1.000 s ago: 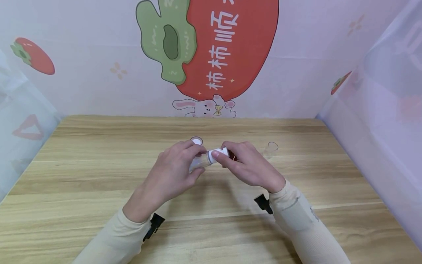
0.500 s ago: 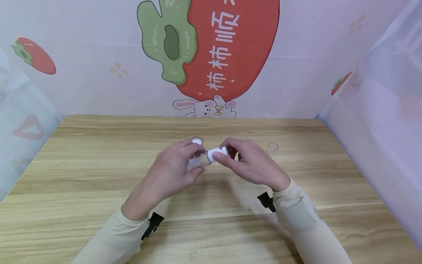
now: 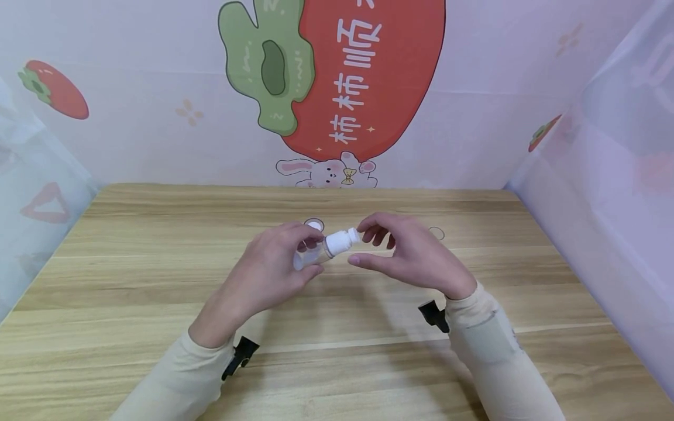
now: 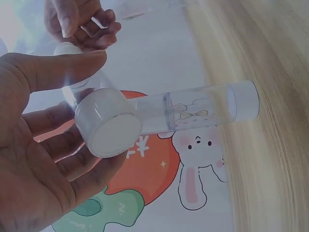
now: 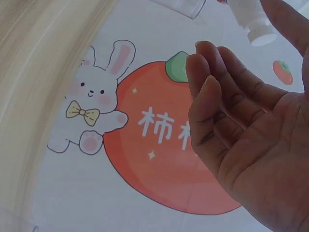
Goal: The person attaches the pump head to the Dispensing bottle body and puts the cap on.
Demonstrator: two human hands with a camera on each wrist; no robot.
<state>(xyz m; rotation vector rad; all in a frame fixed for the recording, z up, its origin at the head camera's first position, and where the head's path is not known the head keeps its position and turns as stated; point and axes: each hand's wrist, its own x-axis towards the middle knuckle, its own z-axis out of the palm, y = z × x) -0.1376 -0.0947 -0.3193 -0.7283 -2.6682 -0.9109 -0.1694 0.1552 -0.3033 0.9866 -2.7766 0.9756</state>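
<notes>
My left hand (image 3: 263, 275) holds a small clear bottle (image 3: 312, 255) between its thumb and fingers, tilted with its white top (image 3: 338, 242) up to the right. In the left wrist view the bottle's round white base (image 4: 116, 136) faces the camera. My right hand (image 3: 413, 251) is just right of the white top, with its thumb and loosely bent fingers spread apart and nothing between them. The right wrist view shows a gap between the fingers and the top's narrow end (image 5: 262, 35). Behind the left hand a clear tube with a white base (image 4: 243, 100) stands upright on the table.
A clear, round-rimmed piece (image 3: 436, 233) stands on the wooden table (image 3: 337, 362) behind the right hand; it is hard to make out. A printed cloth backdrop (image 3: 158, 117) rises at the table's far edge, with similar sheets along both sides.
My right hand has let go of the bottle's white top and moved off to the right, its fingers spreading. The left hand has shifted slightly left, still holding the bottle.
</notes>
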